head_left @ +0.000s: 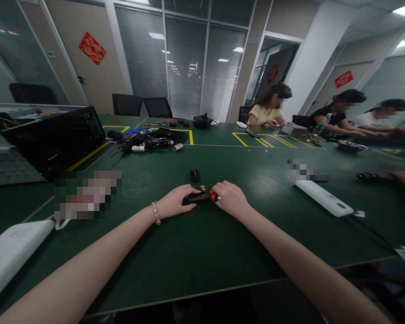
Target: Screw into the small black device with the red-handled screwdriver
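Observation:
Low over the green table (pixel 195 252), both hands meet at a short, dark, elongated object with a red end (pixel 199 198). My left hand (pixel 177 201) is closed on its dark part, thumb and fingers on opposite sides. At the red end, which shows a small silvery tip, my right hand (pixel 232 198) is closed with curled fingers. The exact kind of object cannot be made out. Just beyond the hands lies a small black bundle, perhaps a coiled cable (pixel 195 175).
White power banks lie at left (pixel 18 245) and right (pixel 326 198), the right one with a cable. A black computer case panel (pixel 59 144) stands at far left. Tools and cables (pixel 151 139) are heaped beyond. Several people (pixel 268 110) sit at far right.

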Demonstrator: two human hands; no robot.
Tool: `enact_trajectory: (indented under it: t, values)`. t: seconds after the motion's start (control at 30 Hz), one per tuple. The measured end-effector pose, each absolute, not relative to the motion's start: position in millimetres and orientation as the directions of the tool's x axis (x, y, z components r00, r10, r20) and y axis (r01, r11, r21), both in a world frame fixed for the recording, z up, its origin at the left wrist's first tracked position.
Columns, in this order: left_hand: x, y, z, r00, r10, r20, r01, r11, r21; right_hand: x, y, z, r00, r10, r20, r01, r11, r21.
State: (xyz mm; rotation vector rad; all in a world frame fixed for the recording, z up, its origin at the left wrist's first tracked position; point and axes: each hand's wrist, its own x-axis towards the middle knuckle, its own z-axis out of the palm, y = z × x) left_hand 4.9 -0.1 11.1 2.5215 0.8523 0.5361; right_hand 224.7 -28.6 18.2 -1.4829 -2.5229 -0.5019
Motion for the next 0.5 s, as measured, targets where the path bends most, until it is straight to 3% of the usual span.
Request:
enact_trajectory:
  t: [0.5]
  values:
    - [4.7, 0.3, 9.2, 0.734, 0.641, 0.224, 0.48, -0.723, 0.497, 224.5, -28.9, 18.6, -0.488, 0.816, 0.31, 0.872, 0.447, 0.198]
